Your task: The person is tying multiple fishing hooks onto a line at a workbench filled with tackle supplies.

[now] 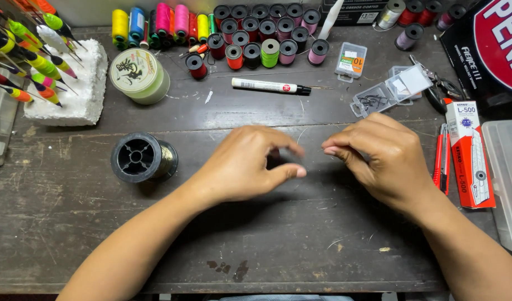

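On the dark, scratched wooden table (72, 223) we have the black plastic spool of thin line (143, 158) lying on its side, well left of our hands. Our left hand (242, 167) and right hand (381, 159) each pinch narrowly on a fine, near-invisible strand of line (301, 134) between them. We judge the tying barely begun, since the small clear plastic box of hooks (378, 97) sits open beyond and no hook shows on the strand.

We see a thin, pale fishing line (300, 135) pinched between fingertips above the dark wooden table, curving upward in a short, nearly invisible strand; its ends cannot be traced.
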